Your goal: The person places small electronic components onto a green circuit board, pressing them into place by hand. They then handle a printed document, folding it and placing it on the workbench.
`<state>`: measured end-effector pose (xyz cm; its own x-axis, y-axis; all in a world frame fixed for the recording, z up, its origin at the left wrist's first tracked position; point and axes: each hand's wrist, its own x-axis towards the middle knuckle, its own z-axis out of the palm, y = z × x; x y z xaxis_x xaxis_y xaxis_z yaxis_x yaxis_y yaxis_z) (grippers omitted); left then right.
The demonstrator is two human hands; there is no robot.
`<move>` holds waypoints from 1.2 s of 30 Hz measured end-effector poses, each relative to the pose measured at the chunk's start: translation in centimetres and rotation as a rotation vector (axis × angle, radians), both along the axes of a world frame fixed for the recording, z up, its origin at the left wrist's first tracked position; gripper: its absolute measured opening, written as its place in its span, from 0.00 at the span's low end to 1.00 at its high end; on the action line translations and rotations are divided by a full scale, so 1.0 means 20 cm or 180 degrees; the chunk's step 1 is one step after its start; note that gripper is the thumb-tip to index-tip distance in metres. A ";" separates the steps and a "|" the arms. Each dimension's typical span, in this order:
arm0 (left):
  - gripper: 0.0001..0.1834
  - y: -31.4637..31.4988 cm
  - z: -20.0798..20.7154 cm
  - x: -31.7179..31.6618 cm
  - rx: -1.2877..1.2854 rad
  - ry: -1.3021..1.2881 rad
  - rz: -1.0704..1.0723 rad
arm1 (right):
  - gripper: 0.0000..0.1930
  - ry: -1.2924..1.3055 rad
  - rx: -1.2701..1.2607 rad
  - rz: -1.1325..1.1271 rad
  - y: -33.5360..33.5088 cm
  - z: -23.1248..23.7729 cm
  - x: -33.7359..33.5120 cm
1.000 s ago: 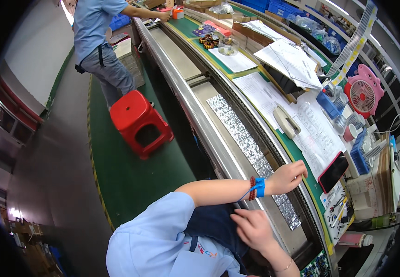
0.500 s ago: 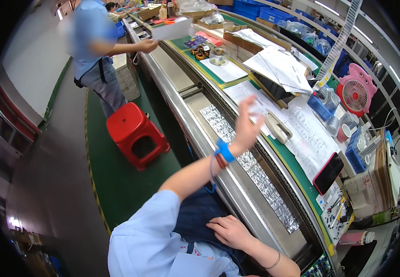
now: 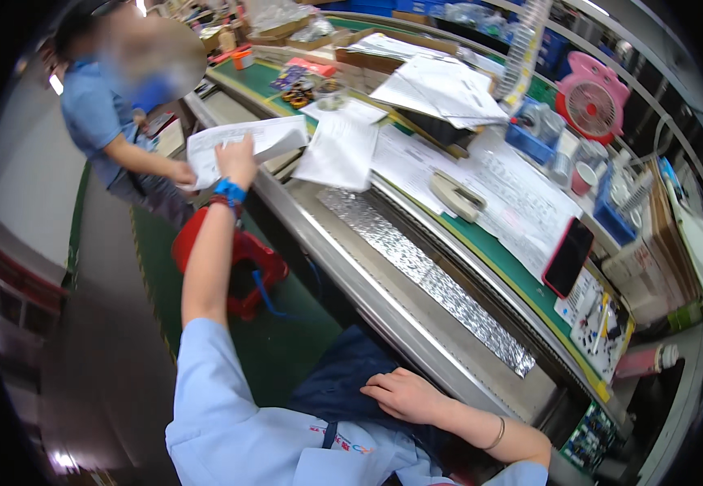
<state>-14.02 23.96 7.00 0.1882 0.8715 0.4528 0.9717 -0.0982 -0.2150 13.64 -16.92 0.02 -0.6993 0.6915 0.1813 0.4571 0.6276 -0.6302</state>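
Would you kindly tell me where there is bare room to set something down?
Bare metal channel shows between the foil and near rail, and a narrow green strip beside the papers and phone. It is crowded around the blue bins and cups.

The wide fisheye camera sat on the worker's head, left of its twin, and looked steeply down over the wearer's pale-blue short-sleeved shirt (image 3: 286,449), closest at the lower edge. It faced along the long silver-railed workbench (image 3: 351,279), slanting to the upper left; a white paper sheet (image 3: 278,138) and a blue-shirted person (image 3: 92,113) showed farther off.
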 end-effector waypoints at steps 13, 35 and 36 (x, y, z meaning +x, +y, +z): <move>0.21 -1.15 0.16 0.53 0.1012 -0.1738 -0.2697 | 0.42 0.2111 -0.0978 -0.1240 0.13 0.19 0.12; 0.24 -1.21 -0.15 0.83 -0.2814 -0.0129 -0.4494 | 0.18 -0.0816 -0.2588 -0.3934 -0.46 0.40 0.69; 0.24 -1.18 -0.16 0.84 -0.2887 -0.0173 -0.4524 | 0.16 -0.0654 -0.2115 -0.4314 -0.45 0.45 0.69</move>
<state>2.73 0.33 3.82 0.9995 0.0018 -0.0317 0.0151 -0.9045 0.4262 27.35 -25.94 9.06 0.5360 0.7268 -0.4295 0.5494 -0.6866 -0.4762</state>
